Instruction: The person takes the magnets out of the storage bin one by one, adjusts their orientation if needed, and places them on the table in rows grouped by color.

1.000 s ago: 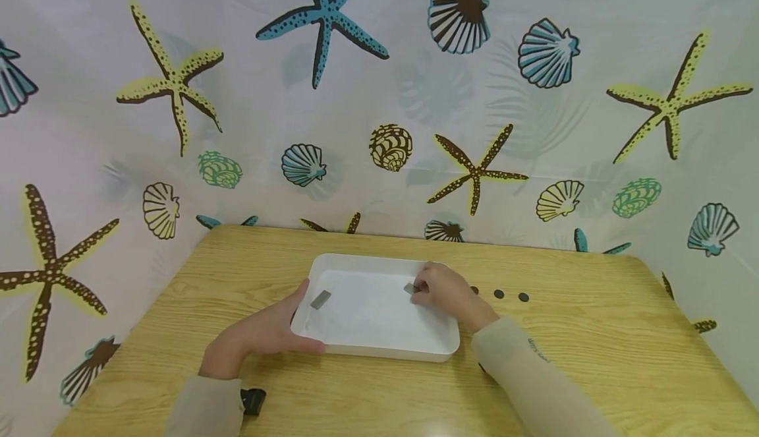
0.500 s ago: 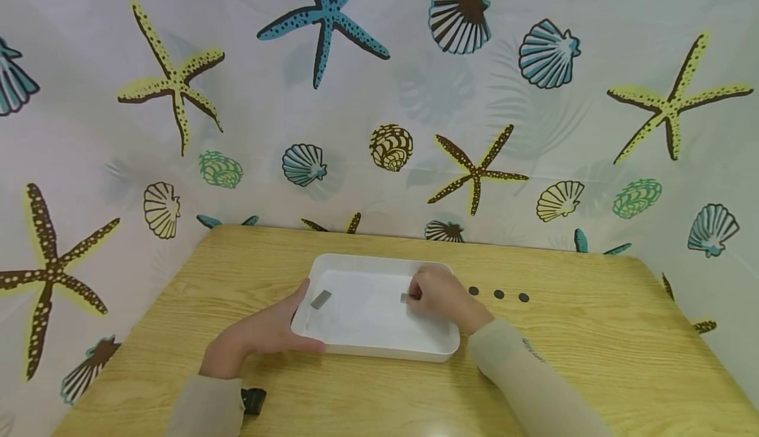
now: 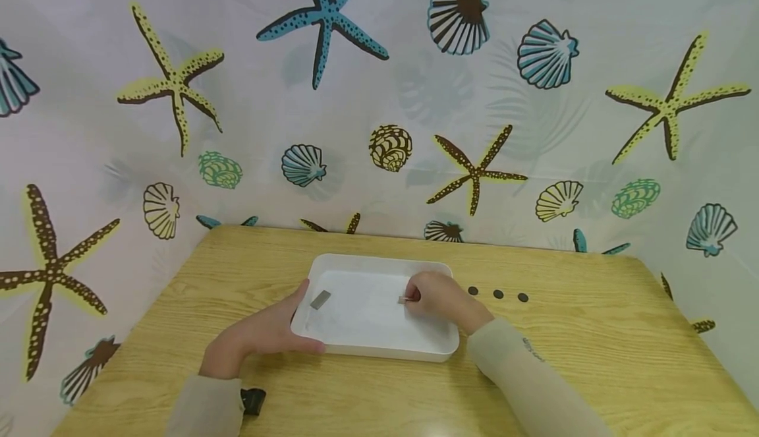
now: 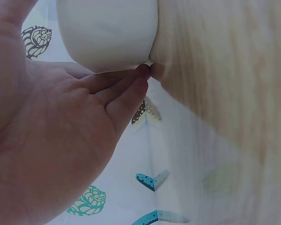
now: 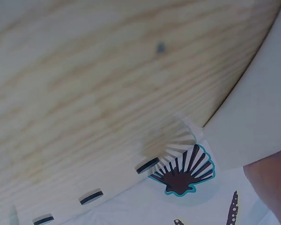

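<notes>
A shallow white tray (image 3: 362,312) sits on the wooden table. My left hand (image 3: 269,328) holds it at the left front corner, thumb along the front wall and fingers at the left side. In the left wrist view its fingers (image 4: 124,96) reach straight to the tray's lower edge. Inside the tray, at the left end, lies a small grey rectangular plate (image 3: 321,300). Over the tray's right half, my right hand (image 3: 441,298) pinches a second small grey plate (image 3: 402,300), mostly hidden by the fingers. In the right wrist view only a blurred part of this hand (image 5: 271,183) shows.
Several flat black discs lie on the table right of the tray, among them a near disc (image 3: 472,291) and a far disc (image 3: 523,297). A black object (image 3: 253,401) shows by the left sleeve. A curtain (image 3: 356,107) printed with starfish and shells stands behind the table.
My right hand has moved slightly toward me and to the left inside the tray, with the small plate in its fingers. My left hand and the tray have stayed put.
</notes>
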Action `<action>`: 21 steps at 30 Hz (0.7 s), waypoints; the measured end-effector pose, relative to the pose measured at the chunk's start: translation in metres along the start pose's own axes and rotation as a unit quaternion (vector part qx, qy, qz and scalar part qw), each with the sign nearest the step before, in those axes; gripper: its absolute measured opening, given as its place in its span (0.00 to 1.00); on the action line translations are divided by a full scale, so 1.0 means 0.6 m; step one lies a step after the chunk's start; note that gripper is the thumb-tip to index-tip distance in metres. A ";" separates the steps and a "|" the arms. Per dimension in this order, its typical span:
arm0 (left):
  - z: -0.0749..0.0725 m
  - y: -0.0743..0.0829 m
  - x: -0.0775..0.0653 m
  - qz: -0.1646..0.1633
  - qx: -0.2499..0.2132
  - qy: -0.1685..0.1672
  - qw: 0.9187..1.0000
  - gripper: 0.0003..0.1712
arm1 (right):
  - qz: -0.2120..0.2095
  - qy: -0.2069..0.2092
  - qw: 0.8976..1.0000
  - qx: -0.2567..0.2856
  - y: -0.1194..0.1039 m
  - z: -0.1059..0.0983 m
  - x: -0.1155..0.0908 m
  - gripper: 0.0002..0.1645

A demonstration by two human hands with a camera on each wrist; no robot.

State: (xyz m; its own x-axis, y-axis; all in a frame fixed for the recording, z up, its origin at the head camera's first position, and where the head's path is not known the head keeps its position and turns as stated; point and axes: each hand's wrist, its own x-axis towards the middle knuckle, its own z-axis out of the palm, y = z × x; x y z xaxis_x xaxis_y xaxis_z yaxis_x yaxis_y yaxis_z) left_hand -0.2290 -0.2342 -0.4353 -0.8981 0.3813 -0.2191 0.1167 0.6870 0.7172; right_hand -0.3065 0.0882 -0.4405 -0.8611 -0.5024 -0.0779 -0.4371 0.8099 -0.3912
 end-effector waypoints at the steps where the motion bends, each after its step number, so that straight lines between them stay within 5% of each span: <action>1: 0.000 0.001 0.000 -0.001 -0.001 -0.001 1.000 0.82 | 0.001 -0.003 1.000 0.002 0.000 0.000 -0.001 0.02; 9: 0.000 0.009 -0.004 -0.009 -0.001 0.000 1.000 0.82 | 0.005 -0.005 1.000 0.006 0.005 -0.005 -0.006 0.02; 21: -0.001 0.010 -0.004 -0.010 -0.002 -0.004 1.000 0.82 | 0.004 0.056 0.998 0.023 0.008 -0.031 -0.016 0.02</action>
State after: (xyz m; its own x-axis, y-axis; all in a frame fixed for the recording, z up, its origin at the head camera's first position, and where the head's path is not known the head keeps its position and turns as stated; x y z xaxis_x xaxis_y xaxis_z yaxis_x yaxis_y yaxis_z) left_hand -0.2263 -0.2317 -0.4302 -0.8967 0.3729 -0.2385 0.0971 0.6915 0.7159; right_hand -0.3054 0.1026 -0.4244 -0.8892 -0.4571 0.0200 -0.4198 0.7977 -0.4330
